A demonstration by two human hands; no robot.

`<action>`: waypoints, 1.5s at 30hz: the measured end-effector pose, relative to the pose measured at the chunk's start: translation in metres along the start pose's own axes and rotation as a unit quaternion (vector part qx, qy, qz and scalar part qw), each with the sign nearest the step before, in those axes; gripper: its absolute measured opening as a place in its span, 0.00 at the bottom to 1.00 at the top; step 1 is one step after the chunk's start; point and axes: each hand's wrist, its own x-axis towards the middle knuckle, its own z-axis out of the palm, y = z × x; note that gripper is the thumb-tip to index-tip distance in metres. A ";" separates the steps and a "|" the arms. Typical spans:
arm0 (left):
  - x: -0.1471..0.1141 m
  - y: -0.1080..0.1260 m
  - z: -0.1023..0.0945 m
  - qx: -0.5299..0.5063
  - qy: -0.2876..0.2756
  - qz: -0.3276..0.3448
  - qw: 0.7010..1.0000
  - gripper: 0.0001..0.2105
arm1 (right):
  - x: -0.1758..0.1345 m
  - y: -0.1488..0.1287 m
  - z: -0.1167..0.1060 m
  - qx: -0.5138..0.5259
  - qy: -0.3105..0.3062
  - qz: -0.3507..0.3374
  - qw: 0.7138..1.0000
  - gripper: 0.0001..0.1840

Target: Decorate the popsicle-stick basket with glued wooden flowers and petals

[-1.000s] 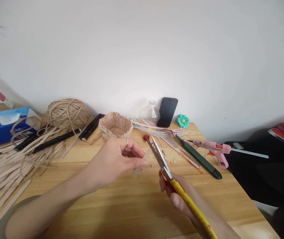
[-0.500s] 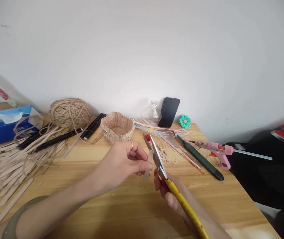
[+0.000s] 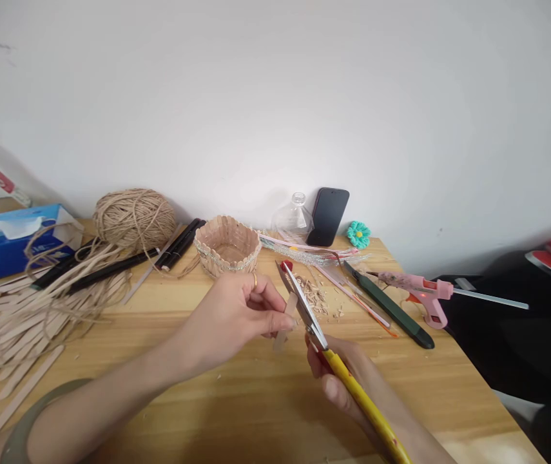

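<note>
Between its thumb and fingers, my left hand [image 3: 241,316] pinches a short piece of craft stick [image 3: 291,304]. My right hand [image 3: 343,380] is wrapped round the yellow handles of a pair of scissors [image 3: 359,399]. The blades point up and away, just right of the stick piece, and look slightly apart at the tips. Beneath and behind the blades lies a small heap of wood shavings [image 3: 318,296]. A small basket of craft stick pieces [image 3: 227,248], with a silvery band round it, stands just beyond my left hand.
On the left lie loose craft sticks [image 3: 19,335], black pens [image 3: 115,269], a twine ball [image 3: 135,218] and a blue tissue pack [image 3: 9,241]. Toward the back right are a clear bottle [image 3: 297,216], a phone [image 3: 328,216], a teal flower [image 3: 358,234], a green-handled tool [image 3: 391,306] and a pink glue gun [image 3: 430,296].
The scissor blades have closed somewhat and shifted slightly left at the tips. My right hand has moved a little to the right and down; the left hand keeps its pinch on the stick.
</note>
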 end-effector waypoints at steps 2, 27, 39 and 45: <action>-0.001 0.001 -0.001 0.006 0.003 -0.002 1.000 0.07 | -0.001 0.000 -0.002 -0.007 -0.007 0.003 1.000 0.33; -0.004 0.005 -0.002 0.050 0.029 -0.017 0.998 0.06 | -0.002 0.000 -0.010 -0.021 -0.023 0.013 0.999 0.33; -0.005 0.008 -0.003 0.076 0.038 -0.016 0.996 0.06 | -0.008 0.006 -0.018 -0.035 -0.018 0.036 0.999 0.34; -0.004 0.008 -0.004 0.049 0.031 -0.021 0.998 0.07 | -0.009 0.007 -0.018 0.016 -0.004 0.025 1.000 0.33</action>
